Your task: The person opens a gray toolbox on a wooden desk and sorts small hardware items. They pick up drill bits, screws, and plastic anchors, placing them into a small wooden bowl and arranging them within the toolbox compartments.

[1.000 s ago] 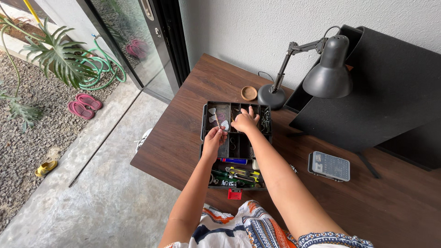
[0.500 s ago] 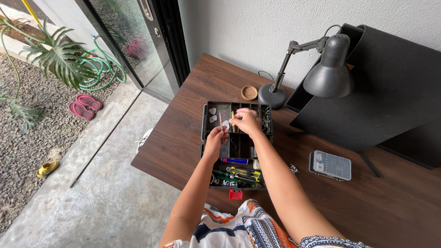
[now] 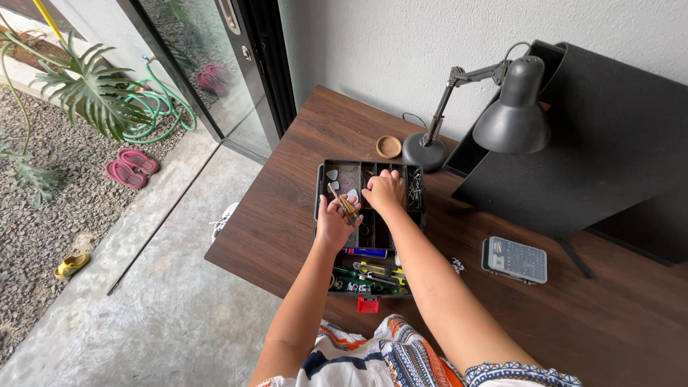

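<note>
Right hand covers the compartment beneath it in the toolbox tray; contents unseen. Thin rods in the left hand too small to identify.

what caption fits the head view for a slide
Left hand holds thin rods over an open toolbox; right hand reaches into it.
</note>
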